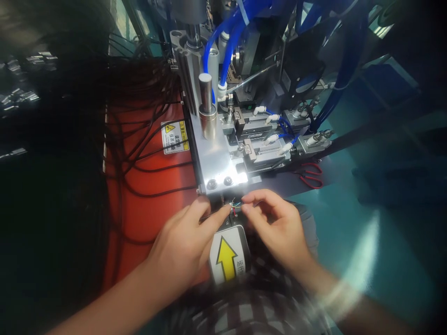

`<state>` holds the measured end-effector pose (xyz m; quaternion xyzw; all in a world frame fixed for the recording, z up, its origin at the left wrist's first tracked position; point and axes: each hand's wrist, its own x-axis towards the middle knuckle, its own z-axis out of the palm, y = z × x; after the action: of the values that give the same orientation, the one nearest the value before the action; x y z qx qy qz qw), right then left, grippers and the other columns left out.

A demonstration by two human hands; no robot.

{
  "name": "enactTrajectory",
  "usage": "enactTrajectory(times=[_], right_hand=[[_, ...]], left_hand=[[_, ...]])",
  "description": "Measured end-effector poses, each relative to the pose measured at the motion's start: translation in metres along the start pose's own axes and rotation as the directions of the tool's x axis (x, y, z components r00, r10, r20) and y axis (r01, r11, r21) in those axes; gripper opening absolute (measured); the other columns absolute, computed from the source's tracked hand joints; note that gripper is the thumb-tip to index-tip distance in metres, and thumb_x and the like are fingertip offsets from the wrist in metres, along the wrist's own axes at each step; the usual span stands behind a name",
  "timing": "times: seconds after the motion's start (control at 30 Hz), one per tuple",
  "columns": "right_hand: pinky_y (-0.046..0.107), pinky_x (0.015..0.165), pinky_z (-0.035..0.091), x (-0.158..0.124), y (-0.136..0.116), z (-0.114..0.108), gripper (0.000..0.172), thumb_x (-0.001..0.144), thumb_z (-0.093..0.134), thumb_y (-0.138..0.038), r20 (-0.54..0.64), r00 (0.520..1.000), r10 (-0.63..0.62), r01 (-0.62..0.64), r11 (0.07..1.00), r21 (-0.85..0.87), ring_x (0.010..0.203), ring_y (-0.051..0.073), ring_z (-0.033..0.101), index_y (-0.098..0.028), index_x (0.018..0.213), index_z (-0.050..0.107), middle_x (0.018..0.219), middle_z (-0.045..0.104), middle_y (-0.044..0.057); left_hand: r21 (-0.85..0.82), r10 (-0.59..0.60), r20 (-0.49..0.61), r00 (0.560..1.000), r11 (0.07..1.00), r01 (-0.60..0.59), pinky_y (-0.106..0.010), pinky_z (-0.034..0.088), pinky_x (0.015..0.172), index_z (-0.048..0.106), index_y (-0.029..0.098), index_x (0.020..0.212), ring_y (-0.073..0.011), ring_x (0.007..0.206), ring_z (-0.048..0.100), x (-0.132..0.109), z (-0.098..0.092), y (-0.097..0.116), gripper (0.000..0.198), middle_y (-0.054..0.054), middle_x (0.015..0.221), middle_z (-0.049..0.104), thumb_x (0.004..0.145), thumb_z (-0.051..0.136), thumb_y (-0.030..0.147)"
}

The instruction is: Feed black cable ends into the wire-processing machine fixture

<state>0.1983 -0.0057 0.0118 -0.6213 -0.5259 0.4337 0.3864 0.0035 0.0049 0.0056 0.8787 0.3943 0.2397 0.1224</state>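
My R hand (pixel 274 221) pinches thin multicol. insulated wires (pixel 236 206), can't tell L hand (pixel 186 232) grip; best keep strands apart, tension lt.

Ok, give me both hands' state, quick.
Left hand: at the thin wires; whether it grips them can't be told.
Right hand: fingers nearly closed beside the wires; whether they hold one can't be told.
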Motion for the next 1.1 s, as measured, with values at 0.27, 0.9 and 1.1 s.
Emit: enactTrajectory(times=[0.27, 0.9, 1.1], right_hand=[[0.026, 0.065, 0.048, -0.0016, 0.0072, 0.0018, 0.01, 0.086, 0.061, -0.011, -0.011, 0.961, -0.275, 0.27, 0.949, -0.161, 0.073, 0.015, 0.06, -0.019, 0.089, 0.066, 0.083, 0.067, 0.002], [0.027, 0.062, 0.049, -0.0016, 0.0108, 0.0038, 0.007, 0.087, 0.061, -0.013, -0.045, 0.951, -0.306, 0.291, 0.935, -0.202, 0.068, 0.014, 0.06, -0.019, 0.09, 0.063, 0.081, 0.065, 0.002], [0.027, 0.062, 0.049, -0.0019, 0.0082, 0.003, 0.01, 0.087, 0.059, -0.01, -0.028, 0.923, -0.383, 0.368, 0.903, -0.22, 0.068, 0.014, 0.06, -0.019, 0.085, 0.063, 0.079, 0.065, 0.002]], left_hand=[[-0.013, -0.009, -0.009, 1.0, 1.0, 0.009, -0.025, 0.045, 0.055, 0.063, 0.011, 0.121, -0.016, 0.067, 0.053, -0.0024, 0.0023, -0.0004, 0.035, -0.005, 0.081, 0.051, 0.091, 0.046, 0.007], [-0.021, -0.01, 0.002, 1.0, 1.0, 0.01, -0.025, 0.048, 0.056, 0.062, 0.011, 0.122, -0.0157, 0.069, 0.054, -0.0033, 0.0013, -0.0011, 0.035, -0.006, 0.082, 0.052, 0.09, 0.048, 0.008], [-0.022, -0.008, 0.007, 1.0, 1.0, 0.008, -0.025, 0.047, 0.055, 0.063, 0.011, 0.122, -0.0154, 0.067, 0.054, -0.0008, 0.0, -0.0002, 0.036, -0.006, 0.08, 0.052, 0.09, 0.046, 0.007]])
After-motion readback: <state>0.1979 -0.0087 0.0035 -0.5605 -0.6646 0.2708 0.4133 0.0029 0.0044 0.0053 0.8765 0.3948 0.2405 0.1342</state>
